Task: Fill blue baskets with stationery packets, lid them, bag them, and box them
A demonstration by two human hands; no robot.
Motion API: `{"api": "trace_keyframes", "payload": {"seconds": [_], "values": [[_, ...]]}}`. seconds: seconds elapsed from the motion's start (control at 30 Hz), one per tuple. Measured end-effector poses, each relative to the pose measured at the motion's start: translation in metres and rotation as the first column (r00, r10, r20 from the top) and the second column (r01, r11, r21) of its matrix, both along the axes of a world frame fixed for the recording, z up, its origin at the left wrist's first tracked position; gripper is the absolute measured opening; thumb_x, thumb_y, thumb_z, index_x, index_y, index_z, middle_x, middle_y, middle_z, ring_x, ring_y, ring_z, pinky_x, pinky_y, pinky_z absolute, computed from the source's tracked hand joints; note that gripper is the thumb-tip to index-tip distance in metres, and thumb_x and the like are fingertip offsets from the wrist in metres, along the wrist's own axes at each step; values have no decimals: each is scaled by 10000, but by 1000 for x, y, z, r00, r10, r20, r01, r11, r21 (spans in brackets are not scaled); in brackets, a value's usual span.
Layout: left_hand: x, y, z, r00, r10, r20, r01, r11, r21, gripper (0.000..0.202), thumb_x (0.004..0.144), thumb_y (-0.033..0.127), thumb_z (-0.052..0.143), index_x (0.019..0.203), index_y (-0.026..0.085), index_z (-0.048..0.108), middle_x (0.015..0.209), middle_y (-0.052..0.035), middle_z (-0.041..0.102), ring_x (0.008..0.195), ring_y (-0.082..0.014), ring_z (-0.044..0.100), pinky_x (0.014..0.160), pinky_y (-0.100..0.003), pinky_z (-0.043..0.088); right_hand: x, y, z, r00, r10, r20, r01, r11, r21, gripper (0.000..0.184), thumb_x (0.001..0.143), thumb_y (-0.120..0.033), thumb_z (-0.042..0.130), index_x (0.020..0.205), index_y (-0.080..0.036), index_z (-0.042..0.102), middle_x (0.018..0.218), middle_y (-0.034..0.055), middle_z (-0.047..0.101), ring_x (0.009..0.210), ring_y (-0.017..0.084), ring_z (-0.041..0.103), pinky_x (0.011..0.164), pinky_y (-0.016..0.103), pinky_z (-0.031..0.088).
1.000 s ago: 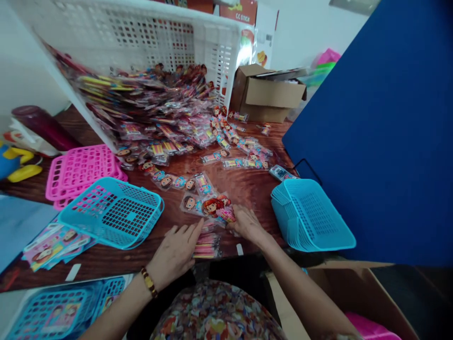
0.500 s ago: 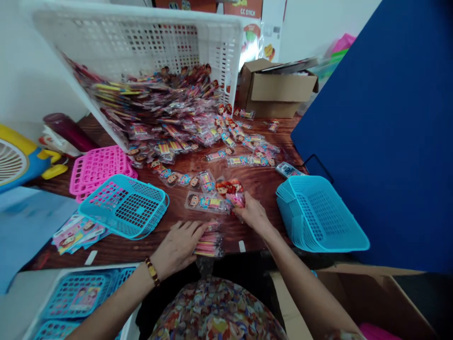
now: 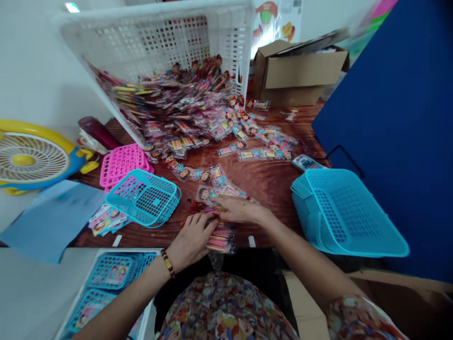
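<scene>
My left hand [image 3: 191,238] lies near the table's front edge, fingers bent over a small stack of packets [image 3: 221,240] of cartoon-headed items in clear wrap. My right hand [image 3: 239,210] lies just above it, fingers stretched left and pressing on packets at the top of the stack. More loose packets [image 3: 212,177] lie a little further up on the wooden table [image 3: 269,182]. A large heap of packets [image 3: 180,113] spills from a tipped white crate [image 3: 155,42] at the back.
A stack of blue baskets [image 3: 339,212] stands at the right, a blue basket [image 3: 145,196] on pink ones [image 3: 122,163] at the left. Filled blue baskets [image 3: 106,278] sit in a tray at lower left. A fan [image 3: 28,158], a cardboard box [image 3: 300,71] and a blue panel [image 3: 399,108] surround the table.
My right hand moved down and left from the loose packets to the stack beside my left hand. The view shifted right and tilted.
</scene>
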State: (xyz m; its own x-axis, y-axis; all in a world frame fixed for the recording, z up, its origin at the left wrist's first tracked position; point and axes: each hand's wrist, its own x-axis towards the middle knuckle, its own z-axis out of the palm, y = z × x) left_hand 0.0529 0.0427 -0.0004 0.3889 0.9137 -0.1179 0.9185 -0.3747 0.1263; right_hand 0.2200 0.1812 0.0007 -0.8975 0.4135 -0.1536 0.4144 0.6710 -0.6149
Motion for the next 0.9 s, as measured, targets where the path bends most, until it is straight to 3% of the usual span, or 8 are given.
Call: {"api": "trace_keyframes", "payload": {"seconds": [0.1,0.23,0.43,0.6,0.67,0.77,0.83,0.9], "values": [[0,-4,-3,999,51,-19,-49,994,101,794,669,288,760,1374,180,412,1489,-185,356,1358,-357,322,1084,-517,309,6,3,-11,999,33,-38,-35,996,-76,389,917,-223,479,1295,-168,555,1274,128,600,1173,246,566,1003,392,432],[-2,3,-2,996,31,-80,-16,984,176,648,638,408,779,1175,132,547,1548,-228,262,1449,-417,141,1165,-610,117,12,11,-24,980,-47,-191,-13,954,-298,517,911,-418,541,1377,-196,511,1389,103,549,1259,245,512,1082,399,371],[-5,24,4,998,-40,-55,47,992,121,666,638,448,741,1191,145,527,1360,-177,499,1348,-358,360,1190,-543,150,20,-3,-46,816,-498,-294,263,772,-578,498,1003,-474,253,1336,-241,543,1247,60,654,1181,185,581,1038,360,426],[-4,27,5,998,-20,-62,26,995,100,627,669,451,716,1181,144,522,1404,-198,448,1265,-367,434,1087,-528,304,12,-44,-58,645,-689,-330,510,710,-485,558,1028,-357,65,1411,-185,433,1350,97,580,1242,166,529,1029,326,424],[-3,27,7,998,-3,-61,8,997,81,616,685,459,714,1179,147,520,1397,-198,457,1205,-364,476,1013,-515,360,13,-44,-54,684,-663,-303,518,734,-439,511,1033,-342,121,1424,-188,413,1333,89,588,1236,166,527,1025,325,420],[-4,25,8,998,-9,-68,13,998,58,616,696,426,723,1200,149,500,1397,-190,462,1185,-352,488,968,-487,380,18,-23,-33,830,-439,-343,337,886,-320,460,995,-430,366,1383,-202,463,1327,78,583,1250,185,510,1058,348,382],[-6,25,7,997,-16,-71,21,998,61,584,716,402,708,1194,146,490,1387,-190,468,1188,-348,485,959,-476,383,18,-10,-14,902,-236,-362,200,971,-134,625,875,-539,570,1388,-199,462,1440,100,479,1343,226,414,1120,390,303],[-8,24,3,997,-18,-75,24,997,76,540,744,426,677,1155,128,490,1321,-211,502,1158,-353,498,945,-481,392,10,-8,3,966,-64,-249,74,997,31,917,718,-624,699,1445,-161,388,1516,160,368,1413,304,303,1156,473,218]]}}
